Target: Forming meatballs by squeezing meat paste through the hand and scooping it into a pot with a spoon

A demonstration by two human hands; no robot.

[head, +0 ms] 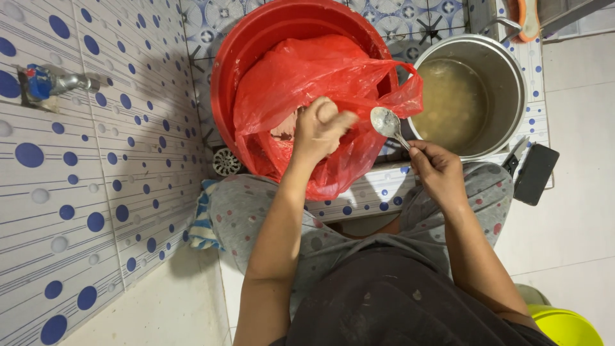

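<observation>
The left hand (pixel 320 128) is clenched on the mouth of a red plastic bag (pixel 307 83), which sits in a red tub (pixel 256 38) at the far centre. Just right, the right hand (pixel 439 173) pinches a metal spoon (pixel 387 123) by its handle, beside a steel pot (pixel 506 77) of cloudy liquid.

Bare forearms, a dark top (pixel 384 301), and grey spotted trousers (pixel 256 205).
</observation>
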